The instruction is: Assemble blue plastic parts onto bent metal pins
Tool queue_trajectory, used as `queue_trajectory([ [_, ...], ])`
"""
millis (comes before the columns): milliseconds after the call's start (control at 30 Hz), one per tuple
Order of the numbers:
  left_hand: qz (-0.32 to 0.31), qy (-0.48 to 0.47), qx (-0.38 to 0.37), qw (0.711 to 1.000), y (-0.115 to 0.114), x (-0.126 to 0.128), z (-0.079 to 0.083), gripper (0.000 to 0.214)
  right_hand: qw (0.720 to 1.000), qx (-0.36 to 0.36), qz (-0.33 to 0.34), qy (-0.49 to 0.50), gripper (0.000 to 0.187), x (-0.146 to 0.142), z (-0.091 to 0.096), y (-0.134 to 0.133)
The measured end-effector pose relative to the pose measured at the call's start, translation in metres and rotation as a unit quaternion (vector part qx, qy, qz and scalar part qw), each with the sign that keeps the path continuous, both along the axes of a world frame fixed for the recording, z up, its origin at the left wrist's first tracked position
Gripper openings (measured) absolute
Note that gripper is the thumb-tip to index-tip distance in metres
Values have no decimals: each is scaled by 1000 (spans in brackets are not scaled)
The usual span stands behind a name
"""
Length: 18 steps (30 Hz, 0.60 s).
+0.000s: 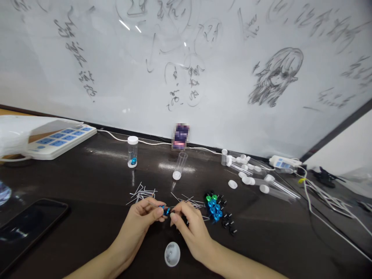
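My left hand (143, 219) and my right hand (188, 224) meet low at the centre of the dark table (87, 178). Both pinch a small blue part (165, 211) between their fingertips, and a thin metal pin seems to run through it. Loose metal pins (142, 192) lie just beyond my left hand, more pins (188, 200) beyond my right. A heap of blue, green and black small parts (216, 211) sits right of my right hand. A white cap (172, 254) lies between my wrists.
A capped vial holding blue parts (133, 152) and an open clear vial (180, 165) stand further back. Several empty tubes and white caps (252, 176) lie at the right. A phone (26, 224) lies left, a power strip (58, 140) at back left, cables (328, 201) right, a whiteboard behind.
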<state>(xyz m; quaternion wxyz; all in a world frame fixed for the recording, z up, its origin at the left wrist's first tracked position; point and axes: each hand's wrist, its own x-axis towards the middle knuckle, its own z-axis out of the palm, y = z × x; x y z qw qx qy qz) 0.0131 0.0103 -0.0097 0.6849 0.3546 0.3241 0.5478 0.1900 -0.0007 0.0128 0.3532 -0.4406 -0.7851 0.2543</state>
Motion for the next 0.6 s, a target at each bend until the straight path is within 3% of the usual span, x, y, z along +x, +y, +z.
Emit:
queue_trajectory([
  [167, 6, -2, -5, 1000, 1, -1, -2, 11, 999, -11, -4, 31, 16, 0, -1, -2],
  [367, 14, 1, -4, 1000, -1, -1, -1, 11, 1000, -5, -2, 21, 18, 2, -1, -3],
  [600, 9, -3, -5, 1000, 0, -1, -2, 11, 1000, -4, 1, 22, 3, -2, 1, -2],
])
